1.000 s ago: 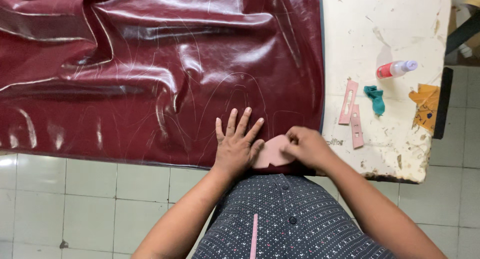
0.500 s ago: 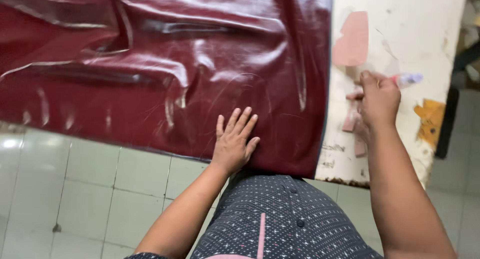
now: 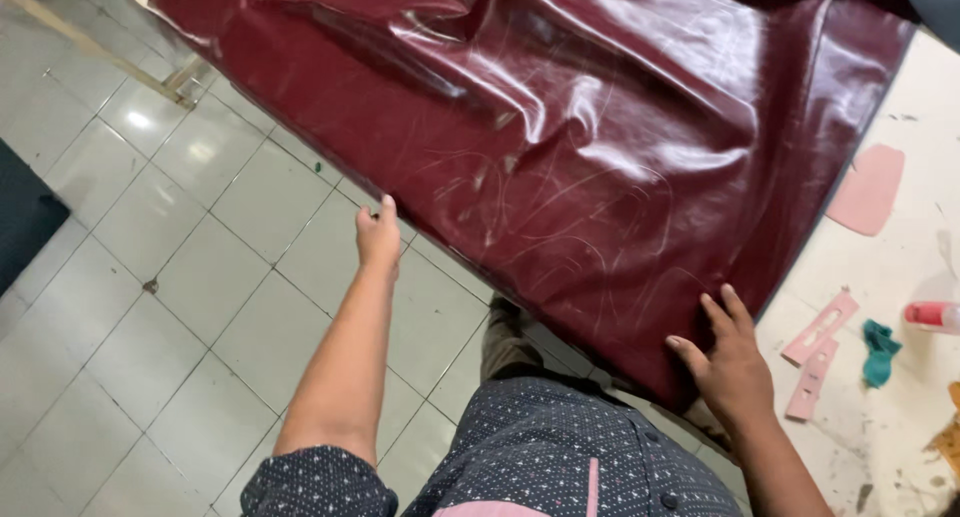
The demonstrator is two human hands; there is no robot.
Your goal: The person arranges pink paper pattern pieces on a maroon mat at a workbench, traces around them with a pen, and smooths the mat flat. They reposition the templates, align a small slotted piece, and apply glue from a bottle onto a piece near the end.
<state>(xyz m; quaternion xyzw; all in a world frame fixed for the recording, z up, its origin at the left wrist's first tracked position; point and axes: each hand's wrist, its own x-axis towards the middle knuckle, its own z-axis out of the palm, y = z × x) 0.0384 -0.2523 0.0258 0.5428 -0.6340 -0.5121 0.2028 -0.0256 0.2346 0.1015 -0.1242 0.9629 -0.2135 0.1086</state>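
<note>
A large glossy maroon leather sheet (image 3: 560, 127) covers the worktable, and its near edge overhangs the tiled floor. My left hand (image 3: 378, 235) reaches out to that near edge, fingers curled around it and mostly hidden. My right hand (image 3: 730, 362) lies flat with fingers spread on the sheet's near right corner, beside the bare white tabletop (image 3: 900, 447). A rounded pink pattern piece (image 3: 868, 189) lies on the table to the right of the sheet, apart from both hands.
Right of my right hand lie two pink strips (image 3: 820, 327), a small teal item (image 3: 880, 352) and a red and white bottle (image 3: 935, 317). Pale floor tiles (image 3: 200, 277) fill the left. A wooden frame piece (image 3: 185, 77) runs under the table's far left.
My right hand left the pink piece on the table and came back to the sheet's corner. My left hand slid left to the sheet's near edge. The view swung left.
</note>
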